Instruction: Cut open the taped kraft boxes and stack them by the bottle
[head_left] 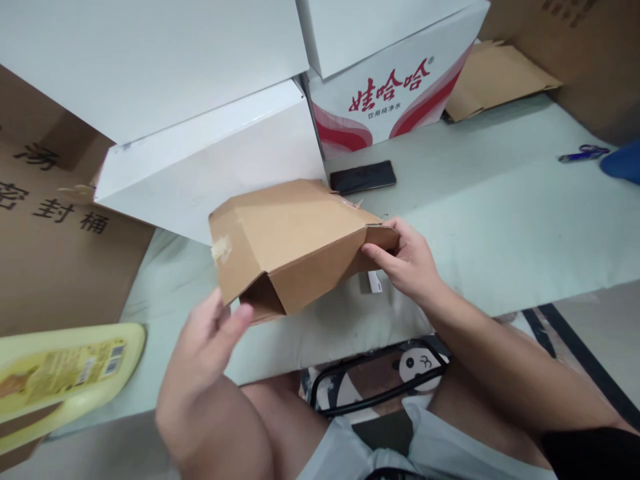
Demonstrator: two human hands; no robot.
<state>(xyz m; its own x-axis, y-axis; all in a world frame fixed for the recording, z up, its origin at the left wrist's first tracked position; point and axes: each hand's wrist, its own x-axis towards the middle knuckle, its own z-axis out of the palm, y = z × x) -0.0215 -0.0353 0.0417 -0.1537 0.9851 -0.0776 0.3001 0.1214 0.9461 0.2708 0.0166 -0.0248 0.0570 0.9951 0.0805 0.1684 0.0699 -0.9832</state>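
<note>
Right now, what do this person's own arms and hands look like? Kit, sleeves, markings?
Each grip is an ungloved human hand: left hand, slightly blurred, and right hand. No watch, cable or marking shows on either wrist. Forearms are bare; black fabric, likely a sleeve, shows at the right elbow. No sleeve visible on the left.

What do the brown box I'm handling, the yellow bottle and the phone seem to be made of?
Brown box: looks like matte cardboard, from its tan colour, folded flaps and thin cut edges.
Yellow bottle: probably smooth moulded plastic, going by its rounded corners and soft sheen.
Phone: dark, glossy face, perhaps glass, judging by faint reflections.
</note>
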